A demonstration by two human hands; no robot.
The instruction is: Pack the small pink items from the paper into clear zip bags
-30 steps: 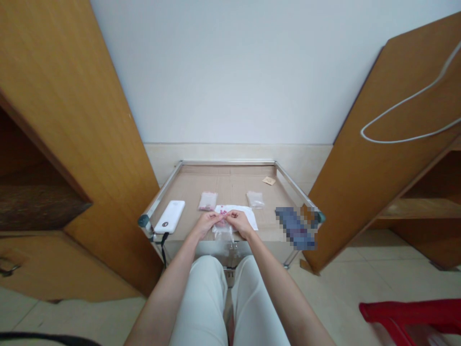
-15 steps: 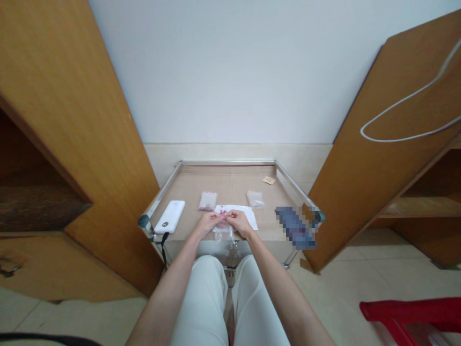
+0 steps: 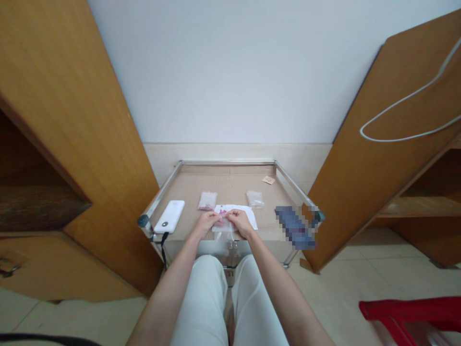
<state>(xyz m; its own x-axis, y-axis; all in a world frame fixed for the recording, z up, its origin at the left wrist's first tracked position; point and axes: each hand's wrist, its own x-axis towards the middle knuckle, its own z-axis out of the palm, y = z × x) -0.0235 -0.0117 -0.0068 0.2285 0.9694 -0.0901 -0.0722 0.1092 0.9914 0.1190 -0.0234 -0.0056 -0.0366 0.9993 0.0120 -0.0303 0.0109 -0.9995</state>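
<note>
My left hand (image 3: 207,224) and my right hand (image 3: 240,223) are close together over the front of the table, fingers pinched. Between them is a small clear plastic bag (image 3: 224,234), gripped near its top and reaching toward the table's front edge. Something pinkish shows at the fingertips, too small to make out. Just beyond the fingers, several small pink pieces (image 3: 222,211) lie on a white sheet (image 3: 248,213), partly covered by my hands. A clear bag with pink contents (image 3: 207,201) rests to the left, and another clear bag (image 3: 255,199) lies to the right.
The brown tabletop (image 3: 230,182) has a metal rail around its back and sides. A white power bank (image 3: 170,216) with a black strap lies left, a pixelated dark object (image 3: 295,227) right, a small tan card (image 3: 268,180) behind. Wooden cabinets flank the table; a red stool (image 3: 410,310) stands lower right.
My fingertips have drawn slightly apart, the left ones shifting a little to the left. The bag hangs a bit differently between them. Everything else on the table stays put.
</note>
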